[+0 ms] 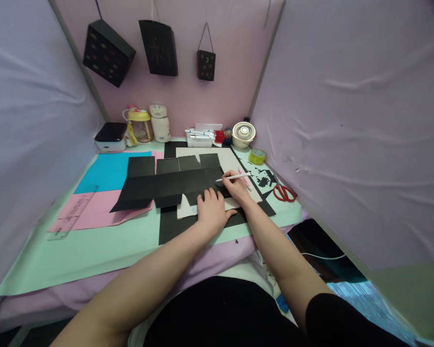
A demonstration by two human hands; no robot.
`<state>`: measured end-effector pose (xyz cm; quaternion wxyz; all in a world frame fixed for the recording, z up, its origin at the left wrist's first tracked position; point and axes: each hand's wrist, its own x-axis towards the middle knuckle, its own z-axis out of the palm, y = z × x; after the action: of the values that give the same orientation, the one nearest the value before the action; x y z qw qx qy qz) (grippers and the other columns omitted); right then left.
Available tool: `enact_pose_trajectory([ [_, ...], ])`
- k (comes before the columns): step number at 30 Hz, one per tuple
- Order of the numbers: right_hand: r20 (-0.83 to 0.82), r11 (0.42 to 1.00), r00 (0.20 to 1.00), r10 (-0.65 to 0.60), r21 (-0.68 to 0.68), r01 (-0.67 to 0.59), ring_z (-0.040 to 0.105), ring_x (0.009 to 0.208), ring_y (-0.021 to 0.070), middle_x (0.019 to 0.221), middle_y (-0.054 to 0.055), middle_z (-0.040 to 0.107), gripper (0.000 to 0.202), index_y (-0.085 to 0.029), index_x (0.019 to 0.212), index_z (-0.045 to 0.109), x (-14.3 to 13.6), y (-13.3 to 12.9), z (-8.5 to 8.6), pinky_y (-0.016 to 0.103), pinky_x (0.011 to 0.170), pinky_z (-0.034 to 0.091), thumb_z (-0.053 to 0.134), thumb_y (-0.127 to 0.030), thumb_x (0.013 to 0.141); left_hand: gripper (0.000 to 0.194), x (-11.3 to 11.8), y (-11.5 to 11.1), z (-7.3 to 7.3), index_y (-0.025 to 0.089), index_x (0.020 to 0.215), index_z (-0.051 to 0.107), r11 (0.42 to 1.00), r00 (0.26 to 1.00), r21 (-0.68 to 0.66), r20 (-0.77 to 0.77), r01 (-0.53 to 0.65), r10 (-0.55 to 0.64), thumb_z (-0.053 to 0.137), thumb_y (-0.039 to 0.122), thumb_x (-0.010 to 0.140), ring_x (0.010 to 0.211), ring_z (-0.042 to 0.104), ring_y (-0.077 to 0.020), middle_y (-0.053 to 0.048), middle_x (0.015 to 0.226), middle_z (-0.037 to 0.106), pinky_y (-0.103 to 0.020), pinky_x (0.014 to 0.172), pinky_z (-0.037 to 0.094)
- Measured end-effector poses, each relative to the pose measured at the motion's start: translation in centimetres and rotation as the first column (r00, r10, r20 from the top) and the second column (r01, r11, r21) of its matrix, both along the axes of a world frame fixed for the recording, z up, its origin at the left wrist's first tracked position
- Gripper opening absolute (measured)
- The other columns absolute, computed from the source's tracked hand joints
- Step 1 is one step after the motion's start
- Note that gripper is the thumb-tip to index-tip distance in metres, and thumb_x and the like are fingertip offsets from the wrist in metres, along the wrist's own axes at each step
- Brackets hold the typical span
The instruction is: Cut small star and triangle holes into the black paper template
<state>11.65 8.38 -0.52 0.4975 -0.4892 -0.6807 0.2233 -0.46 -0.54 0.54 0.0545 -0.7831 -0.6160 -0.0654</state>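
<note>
Across the middle of the table (104,250) lies a folded black card (173,185) with cut flaps along its near and far edges. Flat on its near edge, the left hand (212,209) presses down with fingers slightly spread, gripping nothing. At the card's right end, the right hand (235,185) has its fingertips closed on a white pen (234,177), the tip pointing left over the black surface. Right of that hand are black scraps (263,180) and red-handled scissors (284,193); on the left, a clear ruler (74,212) overlaps pink paper (104,210) beside blue paper (108,171).
</note>
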Motion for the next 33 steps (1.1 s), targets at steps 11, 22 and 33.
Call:
enact_pose_trajectory([
  [11,0.054,0.998,0.998,-0.014,-0.065,0.017,0.058,0.064,0.0147,0.064,-0.004,0.064,0.011,-0.022,0.071,0.059,0.05,0.06,-0.3,0.025,0.063,0.041,0.051,-0.023,0.08,0.083,0.07,0.03,-0.08,0.006,0.14,0.047,1.0,1.0,-0.018,-0.01,0.001,-0.001,0.045,0.07,0.087,0.131,0.039,-0.0394,-0.028,0.146,0.04,-0.052,0.104,0.031],
  [22,0.046,0.994,0.999,0.026,-0.109,-0.021,0.06,0.061,0.0129,0.064,-0.004,0.066,0.011,-0.021,0.073,0.059,-0.08,-0.14,-0.05,0.024,0.065,0.045,0.052,-0.023,0.081,0.082,0.11,-0.05,0.21,0.007,0.14,0.047,1.0,1.0,-0.028,-0.02,-0.002,0.001,0.047,0.07,0.086,0.131,0.039,-0.0391,-0.027,0.146,0.041,-0.052,0.104,0.032],
  [33,0.058,0.992,0.998,-0.021,-0.122,0.027,0.059,0.06,0.0133,0.062,-0.003,0.065,0.012,-0.02,0.068,0.058,-0.29,-0.31,0.28,0.024,0.062,0.043,0.051,-0.021,0.079,0.082,0.12,0.08,0.01,0.009,0.14,0.047,1.0,0.999,-0.02,-0.037,-0.008,0.008,0.043,0.072,0.087,0.132,0.039,-0.0373,-0.025,0.147,0.041,-0.05,0.104,0.032],
])
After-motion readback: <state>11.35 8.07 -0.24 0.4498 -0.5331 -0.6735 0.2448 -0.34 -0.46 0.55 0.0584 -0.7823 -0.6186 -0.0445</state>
